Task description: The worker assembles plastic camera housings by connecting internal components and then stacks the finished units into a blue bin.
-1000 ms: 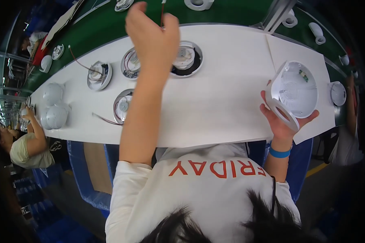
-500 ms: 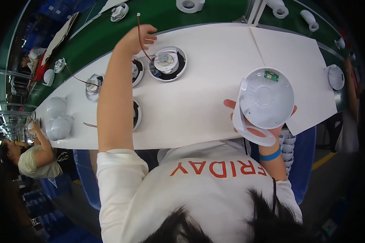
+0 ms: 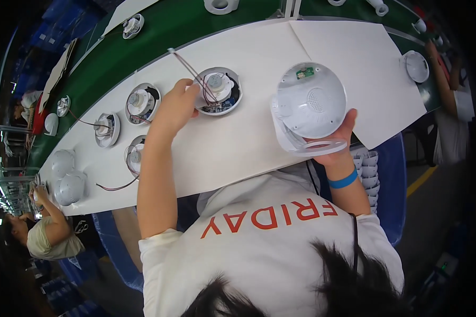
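My left hand is closed on the left edge of a round white unit with a dark inside, a grey motor-like part in its middle and thin red-brown wires. The wires rise loosely from it to a small white connector. My right hand grips a white domed housing from below, its fingers mostly hidden behind it. The housing's hollow side faces up, showing a small green circuit board and a patch of small holes. A curved white band hangs at its near side.
Several similar wired units, one among them, sit on the white table sheet left of me. Clear-looking white domes stand farther left. A green conveyor runs behind. Nested white parts fill a blue bin at right. A co-worker sits far left.
My left hand has come down from above the wires and taken hold of the round unit, which has shifted right relative to its neighbours. My right hand still holds the housing. The view has turned slightly.
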Demonstrator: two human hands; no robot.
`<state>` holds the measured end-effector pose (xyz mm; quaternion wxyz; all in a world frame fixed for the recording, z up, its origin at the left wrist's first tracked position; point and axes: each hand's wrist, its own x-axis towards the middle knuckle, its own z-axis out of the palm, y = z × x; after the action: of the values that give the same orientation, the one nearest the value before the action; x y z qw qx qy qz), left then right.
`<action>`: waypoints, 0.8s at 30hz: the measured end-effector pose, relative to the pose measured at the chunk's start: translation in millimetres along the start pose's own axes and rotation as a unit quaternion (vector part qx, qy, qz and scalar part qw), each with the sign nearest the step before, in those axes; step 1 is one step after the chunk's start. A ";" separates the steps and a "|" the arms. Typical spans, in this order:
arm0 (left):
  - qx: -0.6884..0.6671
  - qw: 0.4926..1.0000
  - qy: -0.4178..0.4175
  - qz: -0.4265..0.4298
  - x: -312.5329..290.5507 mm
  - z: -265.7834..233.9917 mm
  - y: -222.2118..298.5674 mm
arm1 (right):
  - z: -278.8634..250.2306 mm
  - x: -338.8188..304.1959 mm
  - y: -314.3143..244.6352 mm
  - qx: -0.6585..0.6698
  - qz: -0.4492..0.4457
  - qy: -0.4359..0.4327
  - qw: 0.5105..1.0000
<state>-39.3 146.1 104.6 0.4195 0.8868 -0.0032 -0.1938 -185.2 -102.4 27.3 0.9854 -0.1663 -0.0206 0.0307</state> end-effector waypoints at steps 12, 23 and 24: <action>-0.438 0.849 0.120 0.269 -32.7 22.4 20.8 | 20.8 11.7 -4.5 0.004 0.031 0.019 0.999; -0.329 0.879 0.111 0.327 -40.6 45.6 40.8 | 30.3 25.0 1.7 -0.093 0.077 -0.056 0.991; -0.330 0.881 0.108 0.323 -39.1 50.1 39.0 | 34.9 25.3 3.0 -0.106 0.075 -0.055 0.990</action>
<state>-86.7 90.2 118.3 0.7246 0.6627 -0.1795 0.0598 -161.9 -86.5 60.0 0.9545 -0.2691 -0.0654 0.1109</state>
